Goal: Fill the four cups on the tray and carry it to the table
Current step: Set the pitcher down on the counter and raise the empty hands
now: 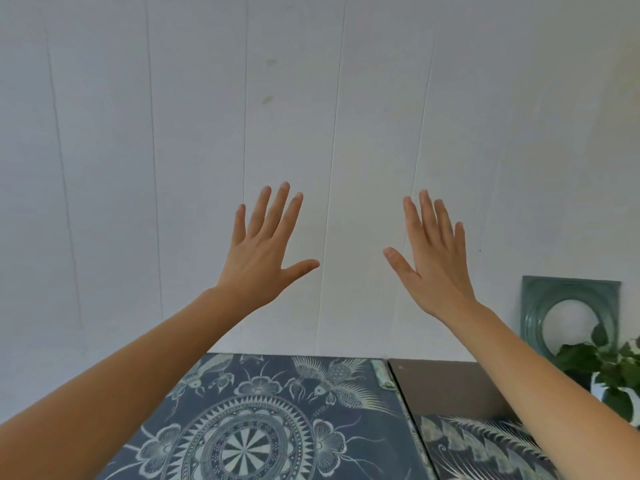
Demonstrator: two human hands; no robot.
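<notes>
While both bare arms reach forward from the lower corners of the head view, the left hand and the right hand are raised side by side in front of a pale panelled wall, backs toward the camera, well apart from each other; the left hand's fingers are spread and pointing up, its thumb stuck out toward the middle; the right hand's fingers stand closer together, also pointing up, thumb angled inward; neither hand has hold of anything, both lie flat and fully open; whether they touch the wall or hang just short of it I cannot tell. Below them runs a surface covered by a dark blue cloth printed with a pale round medallion, flowers and feathered birds; to its right a bare dark brown panel shows, with a second printed cloth lying at its near edge; at the far right a greenish square plaque with a round opening leans against the wall, and a leafy green plant in a white pot stands just in front of it, beside the right forearm. The tray and its four cups are nowhere in this view, so I cannot say where they are.
</notes>
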